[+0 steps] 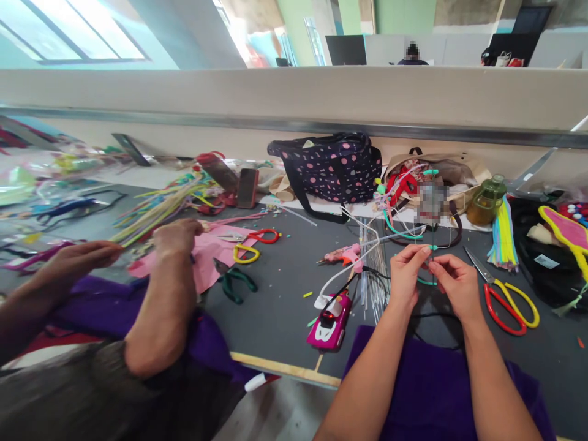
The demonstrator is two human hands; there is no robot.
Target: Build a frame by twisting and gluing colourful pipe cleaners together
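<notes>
My left hand (407,269) is closed in a pinch on a small teal piece (432,247) by a thin dark wire (433,236) that stands upright. My right hand (454,285) is closed too, its fingertips pinched against the same wire just below. A teal fuzzy strip curves beneath the fingers, partly hidden by them. To the right of my right hand lie scissors (509,309) with one red and one yellow handle. Left of my left hand are a bundle of clear sticks (370,269) and a pink glue gun (342,255).
A magenta power strip (331,323) with plugged cords lies near the table edge. At left, a co-worker's hands (177,236) work over pink paper (209,254), near pliers (234,282). Behind stand a patterned bag (340,168) and a glass bottle (487,199).
</notes>
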